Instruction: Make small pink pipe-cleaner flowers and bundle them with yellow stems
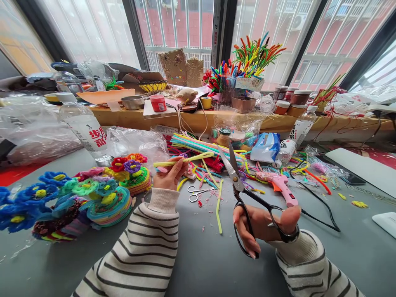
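A pale yellow pipe cleaner, bent back on itself at its far end, is pinched in my left hand. My right hand has its thumb and fingers through the handle loops of large black-handled scissors. Their blades point up and stand apart, to the right of the pipe cleaner and not touching it. On the table between my hands lies a loose yellow pipe cleaner strip. Small white-handled scissors rest beside my left wrist.
Fuzzy pipe cleaner flowers and coiled bases crowd the left. A pink glue gun with a black cord lies at right. Behind are a pipe cleaner bundle, a blue-white packet, a bottle and a cluttered wooden ledge.
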A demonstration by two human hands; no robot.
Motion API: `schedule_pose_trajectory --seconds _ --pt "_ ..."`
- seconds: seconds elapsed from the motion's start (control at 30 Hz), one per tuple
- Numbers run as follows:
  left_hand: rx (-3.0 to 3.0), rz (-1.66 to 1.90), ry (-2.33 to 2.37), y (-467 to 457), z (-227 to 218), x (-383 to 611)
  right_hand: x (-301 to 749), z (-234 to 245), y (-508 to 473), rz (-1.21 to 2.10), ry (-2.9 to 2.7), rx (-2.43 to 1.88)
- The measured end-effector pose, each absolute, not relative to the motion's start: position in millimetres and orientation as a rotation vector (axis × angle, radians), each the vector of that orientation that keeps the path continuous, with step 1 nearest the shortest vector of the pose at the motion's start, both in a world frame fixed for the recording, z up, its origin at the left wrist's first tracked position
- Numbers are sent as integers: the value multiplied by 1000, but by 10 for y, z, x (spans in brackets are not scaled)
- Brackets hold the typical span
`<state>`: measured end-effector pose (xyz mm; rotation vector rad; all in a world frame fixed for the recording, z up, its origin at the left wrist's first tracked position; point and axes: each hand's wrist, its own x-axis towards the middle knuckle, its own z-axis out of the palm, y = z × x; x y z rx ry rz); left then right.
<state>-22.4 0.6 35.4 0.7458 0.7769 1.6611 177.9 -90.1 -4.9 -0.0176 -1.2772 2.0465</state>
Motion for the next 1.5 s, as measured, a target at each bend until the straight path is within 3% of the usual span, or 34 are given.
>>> schedule_pose_trajectory --seconds 0.63,0.93,1.33,1.5 --pt "984 1783 812 -24 292 -226 1747 -128 -927 2173 -1288 -100" --pt "1203 1674 748 -118 359 -133 1727 -96 -900 2028 -1211 -110" --pt "715 1450 804 0 348 -220 1744 -64 -865 1900 -1185 -237" --pt "900 1346 998 6 272 -189 1753 -36 -868 1831 -1152 -240"
